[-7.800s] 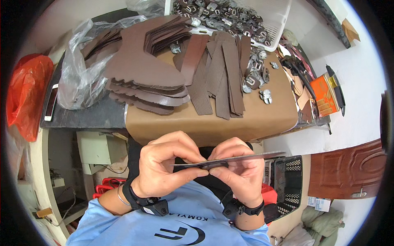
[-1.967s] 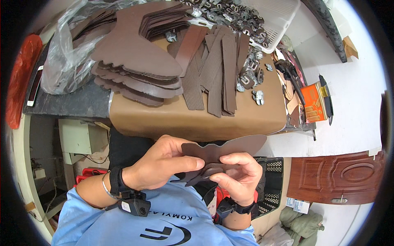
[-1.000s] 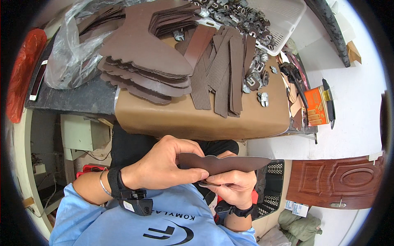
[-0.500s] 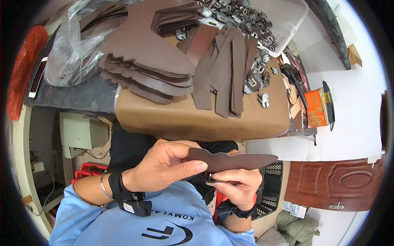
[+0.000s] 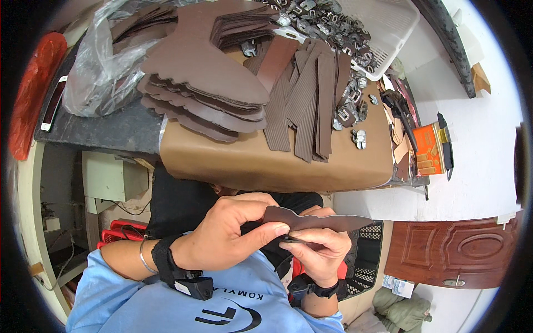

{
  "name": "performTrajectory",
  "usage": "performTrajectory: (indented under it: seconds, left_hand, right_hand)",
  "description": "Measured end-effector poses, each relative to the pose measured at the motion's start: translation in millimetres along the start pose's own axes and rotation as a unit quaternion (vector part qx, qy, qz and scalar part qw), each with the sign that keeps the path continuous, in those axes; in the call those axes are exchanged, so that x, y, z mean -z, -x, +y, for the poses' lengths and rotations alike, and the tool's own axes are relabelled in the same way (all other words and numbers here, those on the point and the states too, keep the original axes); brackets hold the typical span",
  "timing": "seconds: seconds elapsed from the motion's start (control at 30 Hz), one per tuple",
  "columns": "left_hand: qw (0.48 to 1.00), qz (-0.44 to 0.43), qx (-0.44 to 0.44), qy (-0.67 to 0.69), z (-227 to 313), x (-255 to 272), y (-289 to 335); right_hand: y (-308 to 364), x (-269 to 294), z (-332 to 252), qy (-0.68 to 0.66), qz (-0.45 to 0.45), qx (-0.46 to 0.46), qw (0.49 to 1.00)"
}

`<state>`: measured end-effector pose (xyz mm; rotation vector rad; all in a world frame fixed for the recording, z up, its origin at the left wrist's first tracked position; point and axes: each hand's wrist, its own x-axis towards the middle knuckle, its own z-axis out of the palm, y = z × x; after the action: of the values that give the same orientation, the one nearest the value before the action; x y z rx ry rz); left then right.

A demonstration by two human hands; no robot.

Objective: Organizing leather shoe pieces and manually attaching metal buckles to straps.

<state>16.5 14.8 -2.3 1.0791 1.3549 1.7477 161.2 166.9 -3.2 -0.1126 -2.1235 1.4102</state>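
Observation:
In front of my body I hold a dark brown leather piece (image 5: 327, 223) with a wavy upper edge, tilted nearly edge-on. My left hand (image 5: 233, 230) is closed on its left end, thumb pressed on the near side. Below the leather, the thumb and forefinger of my right hand (image 5: 322, 252) pinch a small dark strip (image 5: 295, 240), its tip meeting the left thumb. Other right fingers are behind the leather. Whether the strip is joined to the leather is hidden by my fingers.
A brown-covered bench (image 5: 266, 172) carries stacked leather pieces (image 5: 205, 72), ribbed brown strips (image 5: 302, 105) and metal buckles (image 5: 358, 139). More buckles lie by a white basket (image 5: 388, 50). A clear plastic bag (image 5: 100, 83), a phone (image 5: 54, 104) and an orange box (image 5: 430, 149) also lie around.
The leather piece has tilted, its right end dropping and its left end moving right. My left thumb has shifted right, nearer the right fingertips, and a small pale bit there no longer shows.

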Motion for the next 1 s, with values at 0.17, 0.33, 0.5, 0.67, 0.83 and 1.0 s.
performTrajectory:
  seconds: [0.17, 0.33, 0.5, 0.67, 0.83, 1.0]
  left_hand:
    - [1.000, 0.003, 0.012, 0.028, -7, -3, -1]
    - [0.999, 0.038, -0.023, 0.028, -16, -10, -1]
    - [0.992, 0.097, -0.018, 0.074, -24, -13, -1]
    - [0.991, 0.055, -0.123, -0.022, -15, -6, -4]
    - [0.982, 0.050, -0.162, -0.077, -11, -6, -3]
    - [0.986, 0.028, 0.000, 0.165, -23, -8, -2]
  right_hand:
    - [10, -15, -5, -0.067, 0.098, -0.056, 0.991]
    - [20, -11, 2, -0.113, 0.105, -0.113, 0.982]
    - [17, -15, 4, -0.111, 0.130, -0.091, 0.981]
    - [18, -14, 0, -0.165, 0.125, -0.087, 0.975]
    - [19, -6, 10, -0.153, 0.058, -0.046, 0.985]
    - [14, -17, 0, -0.141, 0.116, -0.094, 0.979]
